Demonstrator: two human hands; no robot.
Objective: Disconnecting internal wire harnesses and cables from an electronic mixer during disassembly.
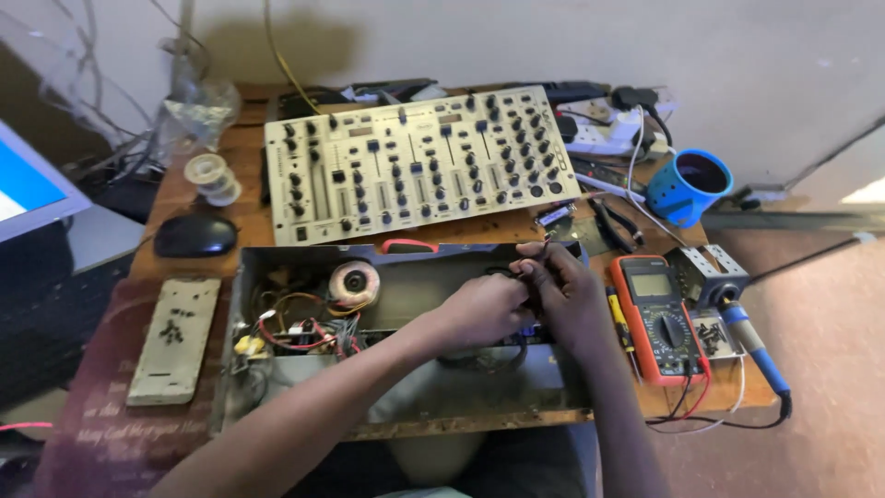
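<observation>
Working inside an open metal chassis (406, 387) on a wooden bench (240, 221), both hands meet near the case's rear wall, right of centre. Left hand (479, 309) is curled shut, right hand (567, 300) pinched closed; both grips appear to be on a thin dark wire (502, 272), though the exact contact is too small to confirm. Wire runs up toward the case's rear edge by the fingertips.

Judgement on handling: wire looks light, limp and thin, probably easy to kink or tear at a joint, so best held close to its end with a fingertip pinch, not yanked. Chassis looks stiff and heavy, with thin sheet-metal edges.

Inside the case, left side: a round toroidal transformer (355, 281) and a tangle of red and yellow wiring (295, 337).

Behind the case lies a cream mixer front panel (415, 166) covered with knobs and sliders, tilted a little. Left of the case: a grey cover plate (175, 341) with small screws on it, a black mouse (195, 236), a solder spool (210, 175). Right of the case: an orange multimeter (656, 318) with leads, a blue-handled soldering iron (751, 341) just beside it, a blue cup (690, 187) farther back, a white power strip (608, 134) near the wall. Monitor edge (28, 184) at far left.
</observation>
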